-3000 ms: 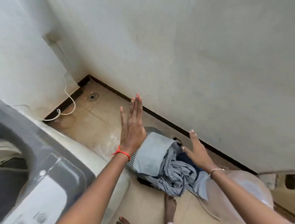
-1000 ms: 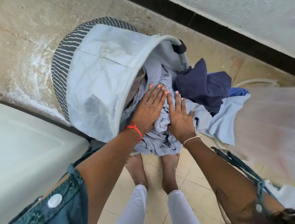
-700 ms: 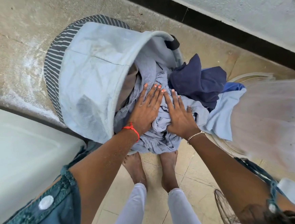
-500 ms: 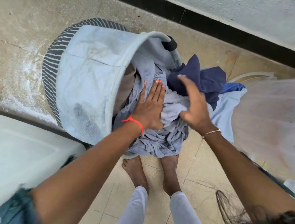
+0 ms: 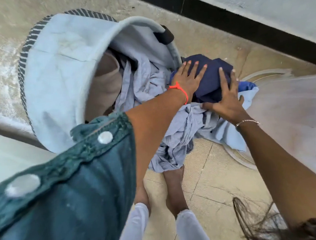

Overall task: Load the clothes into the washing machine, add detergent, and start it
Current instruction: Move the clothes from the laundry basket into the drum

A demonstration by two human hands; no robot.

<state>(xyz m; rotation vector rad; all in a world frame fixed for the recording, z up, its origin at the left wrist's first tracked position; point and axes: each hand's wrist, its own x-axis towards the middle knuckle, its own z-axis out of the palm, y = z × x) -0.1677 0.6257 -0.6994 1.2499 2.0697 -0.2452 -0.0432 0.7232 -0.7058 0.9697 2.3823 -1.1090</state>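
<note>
A laundry basket with a pale blue lining and a striped outside lies tipped on the floor, its mouth towards me. Clothes spill from it: a crumpled grey-blue garment, a navy garment and a light blue cloth. My left hand, with a red thread at the wrist, lies flat on the navy garment with fingers spread. On that garment's right side rests my right hand, fingers straight, thumb reaching towards the grey-blue one. The white side of the washing machine shows at the lower left.
A wall with a black skirting runs close behind the basket. To the right lies a translucent plastic sheet or cover. My bare feet stand on the tiled floor just below the clothes pile.
Both hands have moved right, from the grey-blue garment onto the navy one. The right hand, lifted half a second ago, has come down on the navy cloth.
</note>
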